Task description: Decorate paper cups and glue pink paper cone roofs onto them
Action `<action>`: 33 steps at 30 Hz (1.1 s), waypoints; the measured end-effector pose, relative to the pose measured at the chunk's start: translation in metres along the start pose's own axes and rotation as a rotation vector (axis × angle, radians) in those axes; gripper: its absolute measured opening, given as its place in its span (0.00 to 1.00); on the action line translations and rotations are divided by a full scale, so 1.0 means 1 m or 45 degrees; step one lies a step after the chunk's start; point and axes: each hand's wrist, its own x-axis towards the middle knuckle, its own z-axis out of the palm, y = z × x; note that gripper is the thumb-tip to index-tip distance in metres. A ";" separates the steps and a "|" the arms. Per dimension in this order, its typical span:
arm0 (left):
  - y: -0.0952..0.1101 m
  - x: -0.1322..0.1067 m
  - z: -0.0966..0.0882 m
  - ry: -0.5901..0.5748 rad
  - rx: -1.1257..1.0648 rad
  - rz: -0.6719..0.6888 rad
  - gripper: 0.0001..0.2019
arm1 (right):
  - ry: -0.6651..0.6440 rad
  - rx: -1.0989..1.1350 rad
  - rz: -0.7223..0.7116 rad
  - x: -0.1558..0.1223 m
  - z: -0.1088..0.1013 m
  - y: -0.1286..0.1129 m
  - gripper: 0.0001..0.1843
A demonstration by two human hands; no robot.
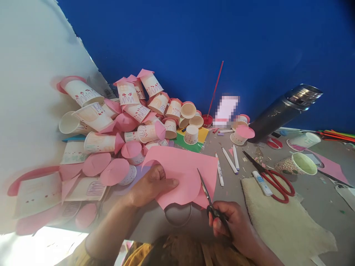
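Left hand (151, 186) holds the pink sheet (180, 166) flat-ish above the counter (313, 199), grip closed on it, thumb on top, fingers under the near edge. Right hand (235, 225) has its grip closed through the handles of the black scissors (206, 194); blades are parted and point up into the sheet's lower right edge. That edge shows a curved cut running round toward the blades, so the cut looks partly done; the rest of the sheet is whole, upper corners uncut. A round dark rim (178, 214) sits just under the sheet, can't tell what it is.

Done work, judging by the layout: a big pile of decorated paper cups (133, 111) at back left, many with pink caps, and loose pink discs (115, 171) lying beside the left hand. A few plain-topped cups (191, 133) stand near the pile, probably the ones left.

Right of the sheet: markers (229, 160), glue tube (262, 183), red scissors (274, 181), a cloth (283, 218), a green-lined cup (296, 164), a dark flask (283, 111) lying tilted
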 end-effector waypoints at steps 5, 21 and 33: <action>-0.002 0.000 -0.007 0.045 0.166 -0.005 0.21 | -0.040 -0.011 0.019 -0.001 -0.002 -0.004 0.32; -0.003 0.001 -0.006 -0.049 0.005 0.022 0.16 | -0.101 -0.011 0.038 -0.003 -0.008 -0.012 0.33; 0.004 0.003 -0.001 -0.007 0.000 0.119 0.29 | -0.129 -0.025 0.013 -0.003 -0.010 -0.005 0.36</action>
